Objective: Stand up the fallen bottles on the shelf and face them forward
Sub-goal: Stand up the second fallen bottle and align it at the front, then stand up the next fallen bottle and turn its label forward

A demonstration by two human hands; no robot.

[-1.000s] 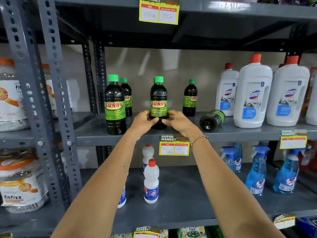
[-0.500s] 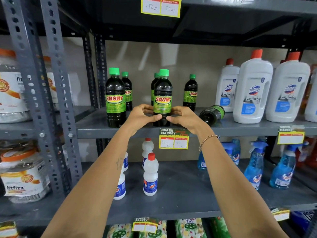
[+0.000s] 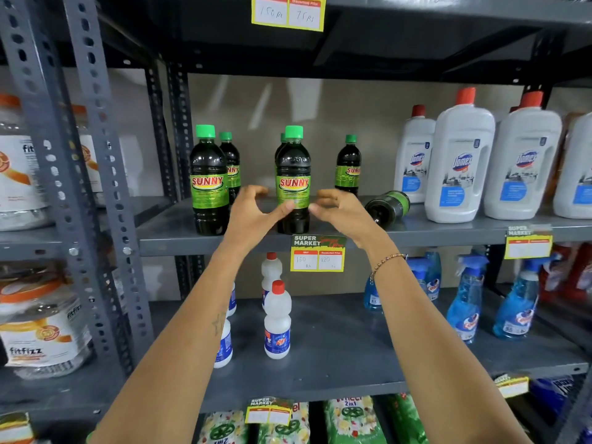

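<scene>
A dark Sunny bottle (image 3: pixel 293 177) with a green cap stands upright at the front of the grey shelf (image 3: pixel 173 235), label facing me. My left hand (image 3: pixel 256 214) and my right hand (image 3: pixel 341 213) flank its lower half, fingers spread, only the thumb tips at its sides. Right of my right hand, one Sunny bottle (image 3: pixel 387 207) lies on its side, base toward me. Another upright Sunny bottle (image 3: pixel 208 184) stands at the front left, label forward. Further Sunny bottles stand behind: one (image 3: pixel 232 165) at back left, one (image 3: pixel 348 168) at back right with its label turned partly away.
Large white Domex bottles (image 3: pixel 461 161) fill the shelf's right end beside the fallen bottle. A price tag (image 3: pixel 317 254) hangs on the shelf edge. The lower shelf holds small white bottles (image 3: pixel 277 322) and blue spray bottles (image 3: pixel 464 299). Steel posts (image 3: pixel 96 155) and jars (image 3: pixel 38 331) stand left.
The middle bottle came forward from the back to the shelf's front edge. Both hands, wrapped around its base before, have loosened and their fingers have spread apart.
</scene>
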